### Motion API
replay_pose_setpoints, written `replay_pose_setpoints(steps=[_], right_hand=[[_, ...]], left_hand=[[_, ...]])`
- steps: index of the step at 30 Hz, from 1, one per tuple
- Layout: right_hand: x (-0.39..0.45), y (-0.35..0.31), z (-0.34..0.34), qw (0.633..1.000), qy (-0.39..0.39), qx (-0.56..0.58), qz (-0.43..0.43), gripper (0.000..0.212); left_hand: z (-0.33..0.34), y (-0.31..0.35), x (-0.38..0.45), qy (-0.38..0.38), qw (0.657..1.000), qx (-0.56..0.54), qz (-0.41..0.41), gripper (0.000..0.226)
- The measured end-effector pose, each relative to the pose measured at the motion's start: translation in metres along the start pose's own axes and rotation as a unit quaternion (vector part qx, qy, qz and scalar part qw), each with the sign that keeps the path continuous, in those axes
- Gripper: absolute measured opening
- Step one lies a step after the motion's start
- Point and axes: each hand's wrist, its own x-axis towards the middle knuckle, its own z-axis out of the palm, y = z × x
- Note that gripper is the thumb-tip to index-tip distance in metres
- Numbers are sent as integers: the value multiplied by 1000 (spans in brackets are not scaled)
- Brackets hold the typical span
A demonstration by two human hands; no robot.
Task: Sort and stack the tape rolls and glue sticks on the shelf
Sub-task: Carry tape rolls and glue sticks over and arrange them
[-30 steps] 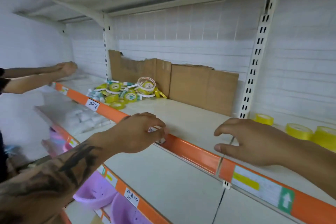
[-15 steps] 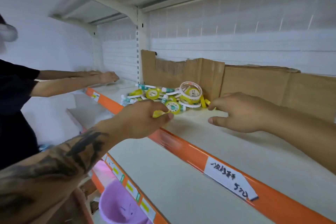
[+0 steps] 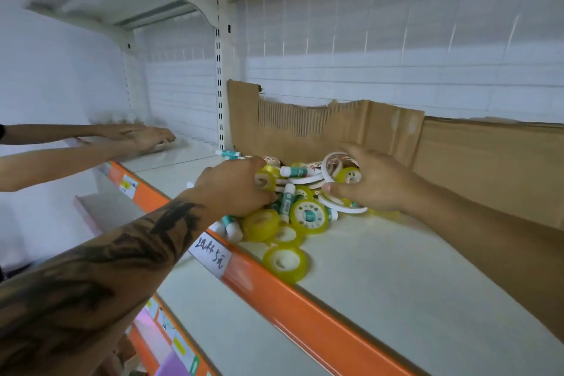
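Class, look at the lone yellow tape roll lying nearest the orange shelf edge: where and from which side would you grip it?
The lone yellow tape roll lies flat and apart from the pile, hole up. Probably best from above: pinch across its outer rim, or put one finger in the hole and the thumb outside. Nothing crowds it.

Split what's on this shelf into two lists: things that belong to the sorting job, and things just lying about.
Part of the job:
- yellow tape rolls
- white tape rings
- glue sticks
- shelf
- left hand and right hand, both in the pile

Just lying about:
- cardboard against the back wall
- handwritten price label
- another person's hands further along
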Motion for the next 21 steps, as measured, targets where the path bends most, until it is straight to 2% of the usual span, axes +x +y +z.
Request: replay_pose_setpoints(steps=[4, 8, 11, 17, 21], right_hand=[[13, 1, 12, 999, 24, 25, 20, 82], [14, -2, 15, 996, 53, 55, 48, 85], [4, -9, 7, 994, 84, 41, 48, 82], [-43, -15, -19, 988, 128, -18, 85, 74], [-97, -11, -33, 976, 161, -51, 138, 76]], left_hand=[[1, -4, 6, 25, 999, 18, 19, 29], [1, -10, 12, 37, 999, 10, 35, 22], [-5, -13, 16, 58, 996, -10, 60, 34], [-16, 24, 7, 85, 973, -106, 184, 44], [2, 64, -6, 65, 956, -129, 256, 46]])
